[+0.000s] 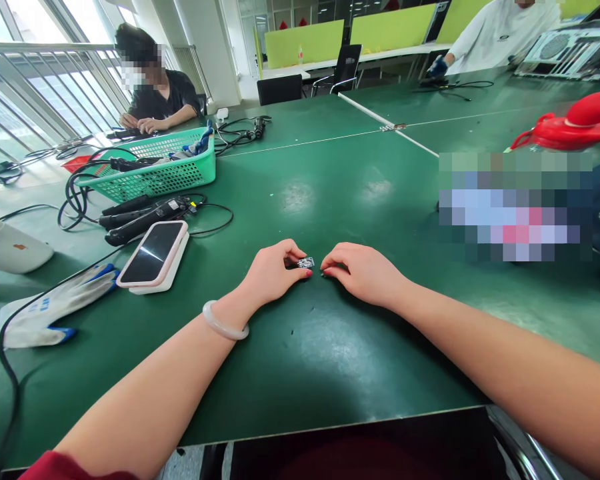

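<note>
Between thumb and fingers, my left hand point(279, 270) pinches a small flat piece with a black-and-white pattern point(307, 263); its exact kind is too small to make out. A pale bangle point(225, 322) circles the left wrist. Close by on the right, my right hand point(363, 270) has its thumb and fingertips pressed together. A tiny dark bit point(323, 273) shows at those fingertips, too small to name. The two hands are apart by a narrow gap, just above the green table point(340, 353).
On the left lie a phone point(153, 253) on a white box, work gloves point(55, 307), black cabled devices point(145, 217) and a green basket point(165, 170). A red object point(570, 127) stands right. Two people sit across the table, one by a computer case point(567, 50).
</note>
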Demonstrator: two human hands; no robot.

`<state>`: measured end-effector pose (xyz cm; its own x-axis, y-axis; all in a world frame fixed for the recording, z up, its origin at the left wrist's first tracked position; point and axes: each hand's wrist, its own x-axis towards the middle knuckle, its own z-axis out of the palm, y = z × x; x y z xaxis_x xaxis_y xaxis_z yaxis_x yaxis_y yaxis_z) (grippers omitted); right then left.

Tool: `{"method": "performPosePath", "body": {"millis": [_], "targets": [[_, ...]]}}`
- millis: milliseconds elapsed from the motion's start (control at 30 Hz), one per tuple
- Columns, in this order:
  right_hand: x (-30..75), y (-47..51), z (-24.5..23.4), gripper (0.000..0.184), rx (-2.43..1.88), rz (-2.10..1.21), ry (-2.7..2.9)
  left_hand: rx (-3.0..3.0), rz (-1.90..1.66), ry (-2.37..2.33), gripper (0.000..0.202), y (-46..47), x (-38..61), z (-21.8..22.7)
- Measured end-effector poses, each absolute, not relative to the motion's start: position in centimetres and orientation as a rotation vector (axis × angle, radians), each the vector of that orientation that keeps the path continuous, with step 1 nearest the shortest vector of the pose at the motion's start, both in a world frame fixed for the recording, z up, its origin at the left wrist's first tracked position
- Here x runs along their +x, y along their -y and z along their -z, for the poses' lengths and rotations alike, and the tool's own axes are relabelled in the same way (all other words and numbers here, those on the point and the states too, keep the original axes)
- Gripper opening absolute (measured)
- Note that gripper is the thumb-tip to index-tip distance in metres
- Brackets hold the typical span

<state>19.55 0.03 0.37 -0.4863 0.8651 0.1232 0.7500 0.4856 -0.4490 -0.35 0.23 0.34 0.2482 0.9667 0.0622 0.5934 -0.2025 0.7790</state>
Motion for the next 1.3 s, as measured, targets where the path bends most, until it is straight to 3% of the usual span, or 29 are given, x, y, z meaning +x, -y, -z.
{"method": "performPosePath", "body": {"millis": [833,1067,1300], "targets": [[19.65,-0.22,-0.28,0.026,-1.387,-0.463,2.433,1.905,-0.744,-1.386,0.024,-0.15,-0.32,-0.45],[19.45,0.10,-0.54,0.015,-1.361,-0.423,2.457,1.913,-0.732,-1.387,0.023,-0.08,-0.34,-0.53],[19.07,0.13,-0.46,0.021,-1.382,-0.412,2.488,1.911,-0.725,-1.387,0.023,-0.10,-0.30,-0.51]]}}
